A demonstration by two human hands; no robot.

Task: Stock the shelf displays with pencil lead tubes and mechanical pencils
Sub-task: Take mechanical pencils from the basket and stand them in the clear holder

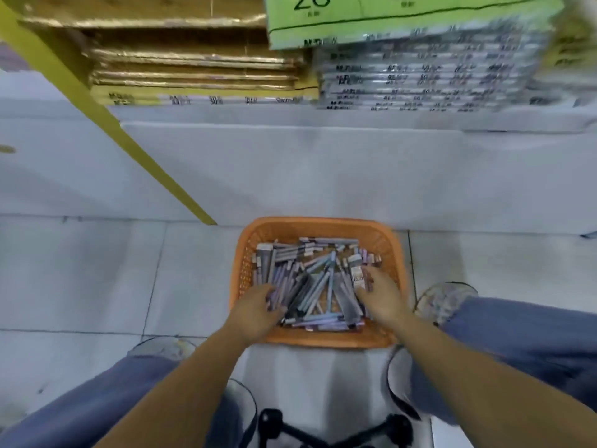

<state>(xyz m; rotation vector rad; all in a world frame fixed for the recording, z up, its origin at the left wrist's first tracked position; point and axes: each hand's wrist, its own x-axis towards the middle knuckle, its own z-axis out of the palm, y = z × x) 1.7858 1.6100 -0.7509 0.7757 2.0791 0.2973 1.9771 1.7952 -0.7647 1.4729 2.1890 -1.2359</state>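
Note:
An orange plastic basket (pixel 318 226) sits on the floor between my knees. It holds several mechanical pencils (pixel 318 287) and lead tubes in purple, blue and grey, piled loosely. My left hand (pixel 258 310) reaches into the basket's left side, fingers curled around a bunch of purple pencils (pixel 278 291). At the right side, my right hand (pixel 381 294) pinches a small white lead tube pack (pixel 357 278) with a dark label. The frame is blurred, so the exact grips are hard to read.
A white shelf base (pixel 290 169) runs across behind the basket, with a yellow upright (pixel 106 114) slanting at left. Above lie stacked gold card sheets (pixel 193 66) and wrapped paper packs (pixel 420 79) under a green box (pixel 403 17). My shoes and knees flank the basket.

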